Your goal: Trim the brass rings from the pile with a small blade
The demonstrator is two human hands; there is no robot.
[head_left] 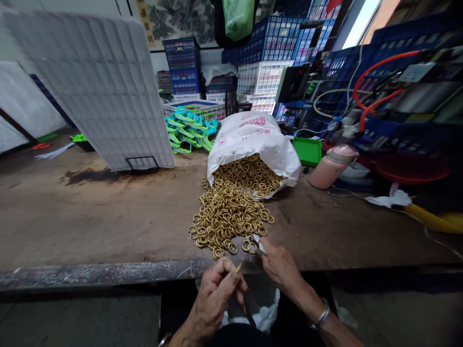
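Observation:
A heap of brass rings (231, 214) spills across the wooden bench (108, 221) from the mouth of a white sack (253, 137) lying on its side. My left hand (217, 291) hovers at the bench's front edge, fingers pinched on one brass ring (238, 267) held edge-on. My right hand (278, 265) rests at the near end of the heap, fingers closed on a small silvery tool (258, 243) whose tip touches the nearest rings. A metal bangle (321, 315) circles my right wrist. White cloth lies in my lap between both hands.
A white gridded tray (104, 91) leans upright at the back left. A pink bottle (331, 166) and a green tray (307, 150) lie right of the sack. Teal and green parts (191, 130), stacked blue and white crates (265, 62), and hoses crowd the back.

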